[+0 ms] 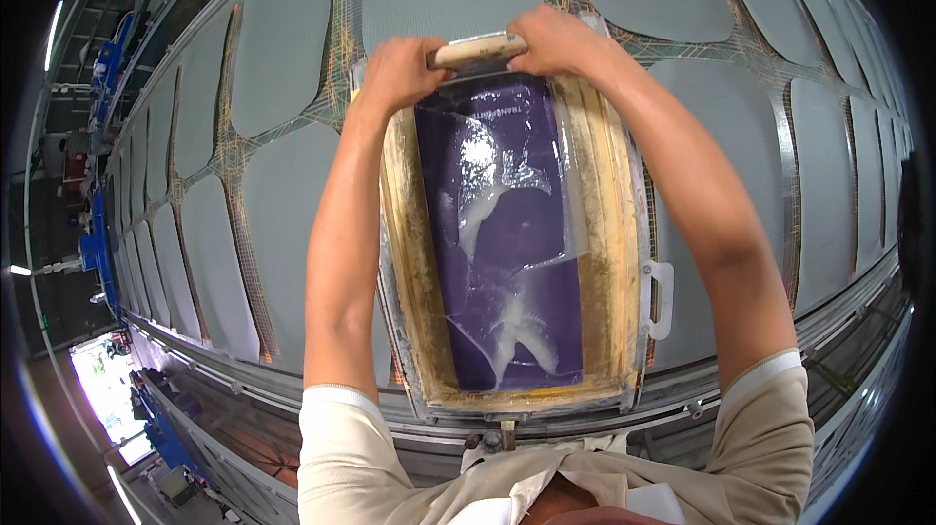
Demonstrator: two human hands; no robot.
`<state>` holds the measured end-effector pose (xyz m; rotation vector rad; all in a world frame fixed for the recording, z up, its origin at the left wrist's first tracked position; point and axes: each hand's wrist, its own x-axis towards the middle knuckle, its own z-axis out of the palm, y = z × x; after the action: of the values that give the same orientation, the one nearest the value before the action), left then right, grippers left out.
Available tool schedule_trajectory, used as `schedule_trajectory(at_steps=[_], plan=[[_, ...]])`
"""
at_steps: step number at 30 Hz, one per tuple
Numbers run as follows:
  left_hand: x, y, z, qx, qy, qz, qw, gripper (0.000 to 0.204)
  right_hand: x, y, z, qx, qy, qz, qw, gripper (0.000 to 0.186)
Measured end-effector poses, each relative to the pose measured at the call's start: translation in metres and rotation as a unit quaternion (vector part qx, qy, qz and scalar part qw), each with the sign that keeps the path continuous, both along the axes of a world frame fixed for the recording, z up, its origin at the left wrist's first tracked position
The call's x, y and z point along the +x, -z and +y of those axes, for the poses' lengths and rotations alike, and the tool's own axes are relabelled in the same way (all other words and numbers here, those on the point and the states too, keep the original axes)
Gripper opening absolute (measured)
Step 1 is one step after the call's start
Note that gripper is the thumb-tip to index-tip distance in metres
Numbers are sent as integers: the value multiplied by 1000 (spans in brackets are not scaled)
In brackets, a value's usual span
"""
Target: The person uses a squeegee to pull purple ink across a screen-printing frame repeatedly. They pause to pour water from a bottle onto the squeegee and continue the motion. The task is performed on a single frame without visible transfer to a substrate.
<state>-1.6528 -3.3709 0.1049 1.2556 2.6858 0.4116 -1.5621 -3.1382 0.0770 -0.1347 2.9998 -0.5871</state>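
At the far end of the yellow-brown, box-shaped frame [616, 272]: a beige, rod-shaped handle [478, 51] is held.
Left hand [402, 72]: the handle's left end is wrapped by fingers.
Right hand [558, 41]: the right end is gripped by fingers.
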Motion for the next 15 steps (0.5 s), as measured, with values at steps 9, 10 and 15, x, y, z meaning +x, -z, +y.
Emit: schedule_trajectory(at_steps=[9,10,15], plan=[[71,10,-35,8,-17,4,1000,28,59,6,-29,-40,13,-51,998,32],[92,10,-45,12,-19,5,1000,24,76,7,-37,-50,14,-60,997,31],[223,18,-114,57,-1,28,998,14,213,2,-103,-45,-17,3,999,26]])
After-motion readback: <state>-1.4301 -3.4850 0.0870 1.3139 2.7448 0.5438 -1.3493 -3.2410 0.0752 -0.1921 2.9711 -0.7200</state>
